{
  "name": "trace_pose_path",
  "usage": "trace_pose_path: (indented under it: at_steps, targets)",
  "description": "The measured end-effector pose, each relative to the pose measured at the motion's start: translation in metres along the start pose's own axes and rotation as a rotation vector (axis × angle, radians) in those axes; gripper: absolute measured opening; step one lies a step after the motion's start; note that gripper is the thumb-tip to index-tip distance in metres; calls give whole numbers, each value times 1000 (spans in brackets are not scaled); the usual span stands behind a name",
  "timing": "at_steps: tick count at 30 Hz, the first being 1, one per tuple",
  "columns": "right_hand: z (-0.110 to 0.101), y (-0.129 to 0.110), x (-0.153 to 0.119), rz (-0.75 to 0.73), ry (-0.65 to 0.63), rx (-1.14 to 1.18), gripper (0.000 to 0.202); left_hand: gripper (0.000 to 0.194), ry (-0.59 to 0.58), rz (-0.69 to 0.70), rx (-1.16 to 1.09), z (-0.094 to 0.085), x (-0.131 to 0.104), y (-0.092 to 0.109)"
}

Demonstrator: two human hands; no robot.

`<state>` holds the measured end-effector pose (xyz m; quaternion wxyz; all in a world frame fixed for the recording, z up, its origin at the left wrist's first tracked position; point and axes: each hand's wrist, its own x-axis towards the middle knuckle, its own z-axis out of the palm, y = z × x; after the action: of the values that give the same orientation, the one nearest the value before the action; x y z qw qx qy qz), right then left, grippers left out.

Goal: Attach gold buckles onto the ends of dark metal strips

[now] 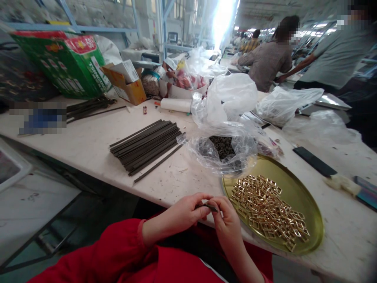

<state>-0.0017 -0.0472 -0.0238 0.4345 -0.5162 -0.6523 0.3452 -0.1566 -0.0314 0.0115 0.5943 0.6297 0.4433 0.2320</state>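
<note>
Both hands meet at the table's front edge, fingers pinched around a short dark strip (211, 207). My left hand (188, 210) grips it from the left, and my right hand (228, 222) holds its right end. Most of the strip is hidden by the fingers. Close by on the right, a round gold tray (316, 226) carries a heap of shiny gold rectangular buckles (265, 204). Behind the hands, an open clear plastic bag (203, 151) contains small dark loop-like pieces (223, 147). To its left lies a bundle of long dark strips (147, 147), with one strip (159, 163) apart in front.
A white roll (176, 104), a small yellow box (129, 92) and a green carton (70, 65) stand along the back. On the right lie a black flat bar (314, 161) and a phone-like object (366, 192). Two people (271, 55) are beyond the table.
</note>
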Motion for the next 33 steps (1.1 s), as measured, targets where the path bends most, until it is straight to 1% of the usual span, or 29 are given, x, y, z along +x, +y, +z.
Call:
trace_pose_path:
  at_steps: [3, 5, 7, 9, 13, 15, 17, 21, 27, 30, 33]
  targets:
    - [0, -2, 0, -122, 5, -105, 16, 42, 32, -36, 6, -3, 4, -4]
    - [1, -3, 1, -174, 21, -163, 12, 41, 77, -13, 18, -4, 7, -8]
    - [2, -5, 2, -209, 27, -190, 12, 41, 94, 9, 30, -5, 9, -11]
    - [4, -5, 6, -202, 37, -184, 8, 44, 84, 3, 47, -6, 10, -13]
    - [6, -1, 14, -140, 120, -183, 5, 51, 113, -38, 112, -8, 8, -12]
    - [6, 1, 16, -151, 153, -205, 4, 52, 115, -68, 134, -9, 7, -13]
    - [7, 4, 16, -197, 179, -242, 4, 50, 132, -74, 166, -10, 6, -14]
    - [8, 7, 13, -287, 186, -328, 4, 48, 205, -27, 290, -8, 4, -14]
    - [7, 4, 12, -270, 185, -387, 7, 45, 220, -14, 397, -5, 2, -11]
    - [7, 4, 12, -319, 187, -416, 6, 39, 271, -47, 465, -3, 2, -13]
    - [7, 8, 11, -390, 208, -470, 4, 25, 328, -112, 531, -2, 2, -15]
